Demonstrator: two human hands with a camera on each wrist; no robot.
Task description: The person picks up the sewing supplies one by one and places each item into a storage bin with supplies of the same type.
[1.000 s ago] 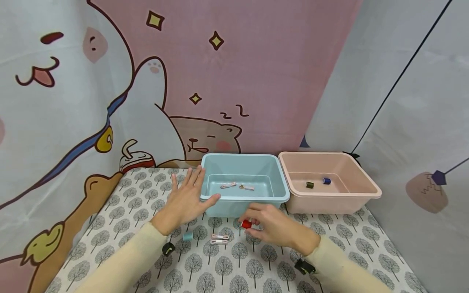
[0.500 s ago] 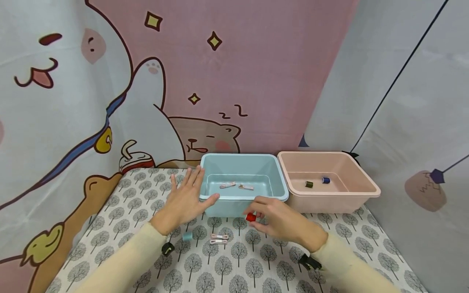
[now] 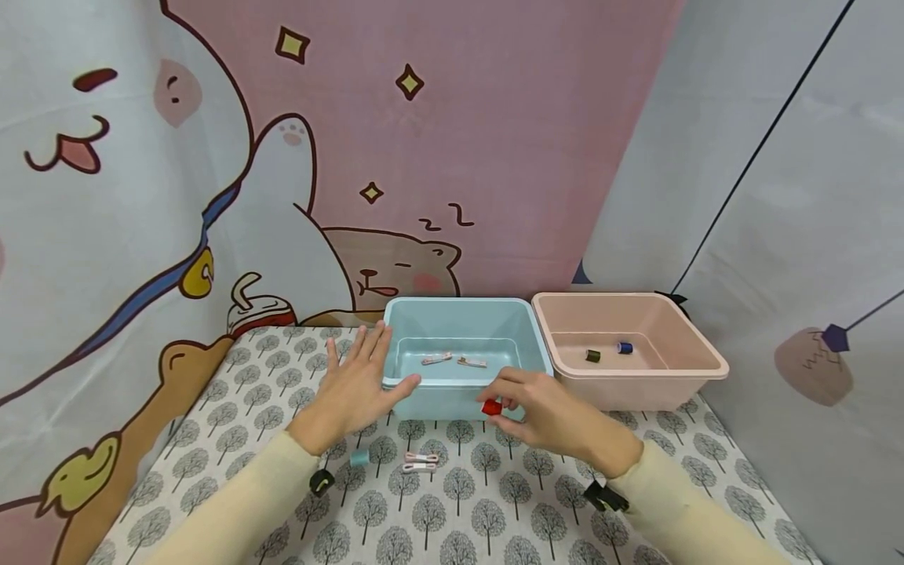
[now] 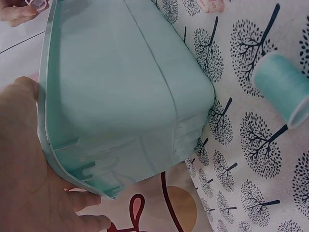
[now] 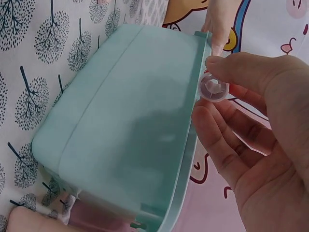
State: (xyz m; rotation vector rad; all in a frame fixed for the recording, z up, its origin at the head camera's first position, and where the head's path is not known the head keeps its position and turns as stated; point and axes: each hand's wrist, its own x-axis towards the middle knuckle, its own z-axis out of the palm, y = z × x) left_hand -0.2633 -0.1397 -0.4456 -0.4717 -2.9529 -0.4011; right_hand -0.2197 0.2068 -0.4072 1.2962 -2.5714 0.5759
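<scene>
Right grip (image 3: 544, 410) is pinching the red spool (image 3: 491, 407) between thumb and fingers; clear round end is showing in right wrist view. Grip and spool are hovering above the tabletop (image 3: 487, 541), just in front of the near wall of the blue bin (image 3: 431, 402). Left grip (image 3: 353, 384), left of the right one, is spreading its fingers along the bin's left end, thumb lying over the near-left rim corner. Two small pale strips (image 3: 436, 358) are lying inside that bin, beyond the right grip and to its left. Right of the grip and farther back, the pink bin (image 3: 636, 392) is holding an olive spool (image 3: 592, 356) and a blue spool (image 3: 625, 348). Left of the right grip and nearer the person, a pink strip (image 3: 421, 457) and a white strip (image 3: 420, 468) are lying on the tabletop; farther left, a turquoise spool (image 3: 359, 457) is resting. Cartoon backdrop (image 3: 508, 157) is hanging behind everything.
</scene>
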